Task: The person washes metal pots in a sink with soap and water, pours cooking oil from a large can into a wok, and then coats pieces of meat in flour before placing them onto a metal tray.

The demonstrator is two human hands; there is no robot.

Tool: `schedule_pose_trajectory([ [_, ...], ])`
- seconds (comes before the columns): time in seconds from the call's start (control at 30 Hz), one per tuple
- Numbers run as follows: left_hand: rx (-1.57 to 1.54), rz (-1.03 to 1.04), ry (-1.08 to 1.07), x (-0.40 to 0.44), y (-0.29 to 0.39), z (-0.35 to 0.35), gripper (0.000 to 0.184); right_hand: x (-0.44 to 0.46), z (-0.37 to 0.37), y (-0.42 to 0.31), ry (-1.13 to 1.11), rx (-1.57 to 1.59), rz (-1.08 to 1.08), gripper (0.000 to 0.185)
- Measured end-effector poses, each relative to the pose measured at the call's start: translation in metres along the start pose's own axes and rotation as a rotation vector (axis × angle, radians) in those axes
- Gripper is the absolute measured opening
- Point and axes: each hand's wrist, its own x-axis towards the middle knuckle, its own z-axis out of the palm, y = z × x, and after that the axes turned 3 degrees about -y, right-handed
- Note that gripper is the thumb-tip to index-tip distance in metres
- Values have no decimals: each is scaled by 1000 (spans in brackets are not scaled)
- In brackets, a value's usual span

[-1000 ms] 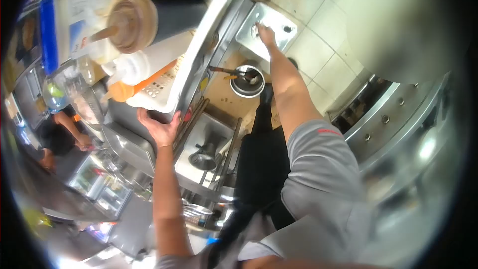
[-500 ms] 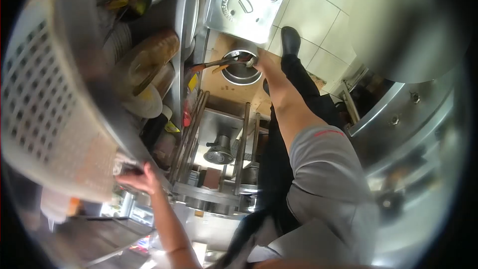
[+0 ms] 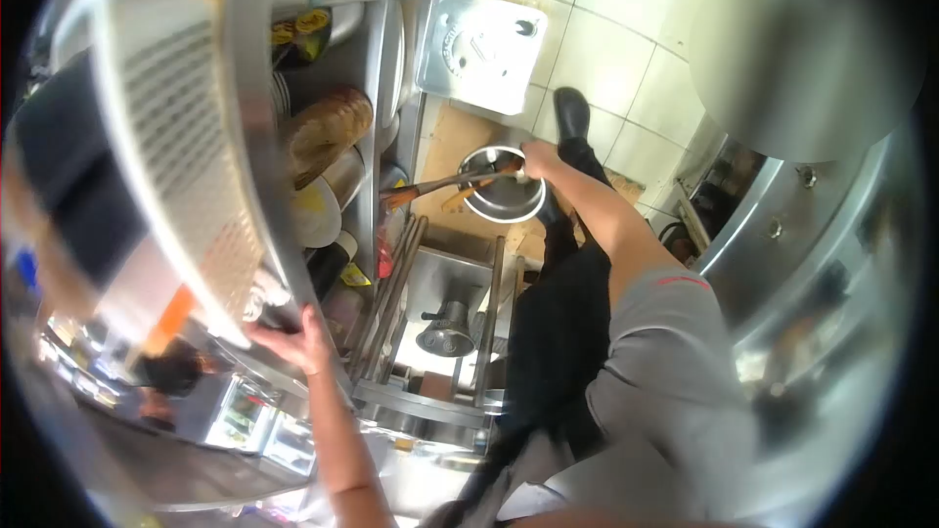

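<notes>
At the left, my left hand (image 3: 295, 344) has its fingers round the lower end of a white perforated plastic basket (image 3: 176, 112), which is tilted on the steel counter's edge. Its thumb points up beside a small white-and-dark item (image 3: 266, 298) that I cannot make out. My right hand (image 3: 540, 160) reaches down low and grips the rim of a round metal pot (image 3: 504, 213). Long-handled utensils (image 3: 445, 183) lie across the pot's mouth, their ends close to my right fingers, which are partly hidden.
A shelf under the counter holds a brown loaf-shaped item (image 3: 333, 127) and plates (image 3: 318, 215). A square metal tin (image 3: 481, 51) stands on the tiled floor beyond the pot. Metal rails (image 3: 391, 298) and a steel bell-shaped part (image 3: 445, 332) are below. Steel equipment (image 3: 782, 205) lines the right.
The basket has tipped, showing its perforated side more narrowly and its rim more. My view has shifted, so the pot and tin appear lower. Both hands keep their places on things.
</notes>
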Motion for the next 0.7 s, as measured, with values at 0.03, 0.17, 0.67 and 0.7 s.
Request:
schedule_pose_trajectory([
  [0.03, 87, -10, 0, -2, -11, -1, 120, -7, 9, 15, 7, -22, -27, 28],
  [0.17, -57, 29, -1, 5, 3, 0, 108, -82, -21, 54, 200, 137, -35, 30],
  [0.67, 27, 134, 69, 13, 27, -17, 94, -239, -232, 22, 498, 160, -41, 39],
  [0.7, 18, 133, 90, 11, 30, -18, 94, -225, -230, 21, 524, 234, -89, 36],
])
